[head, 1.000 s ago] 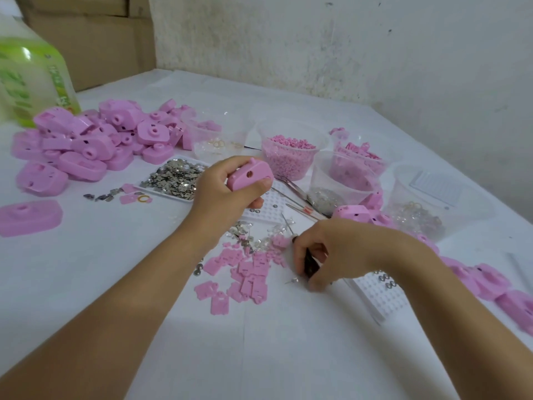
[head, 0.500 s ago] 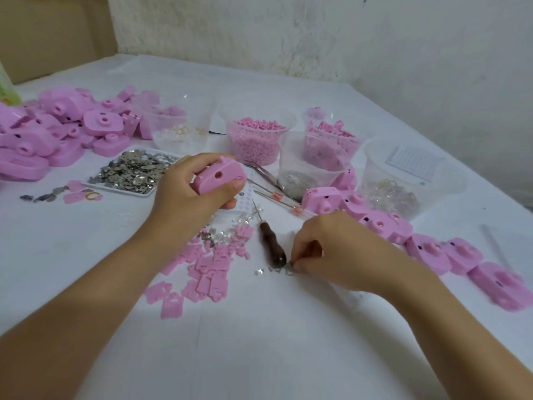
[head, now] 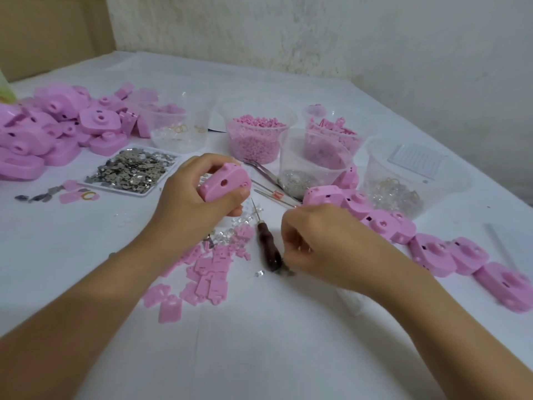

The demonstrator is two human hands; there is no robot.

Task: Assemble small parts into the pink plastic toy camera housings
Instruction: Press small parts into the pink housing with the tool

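Note:
My left hand (head: 193,203) holds a pink camera housing (head: 225,181) up off the table, its round hole facing me. My right hand (head: 323,243) rests low on the white table, fingertips pinched at small metal bits (head: 285,272) beside the butt of a dark-handled awl (head: 266,246). Whether the fingers hold a part is hidden. Flat pink plates (head: 207,272) and tiny clear pieces (head: 245,217) lie scattered between my hands.
A heap of pink housings (head: 54,128) sits at far left, a row of housings (head: 432,249) at right. A tray of metal pieces (head: 131,170), several clear tubs (head: 256,134) of pink parts and rings, and tweezers (head: 265,173) stand behind my hands.
My right hand let go of the awl, which now lies on the table, and went to the small metal bits. The left hand keeps the housing raised. The head camera shifted.

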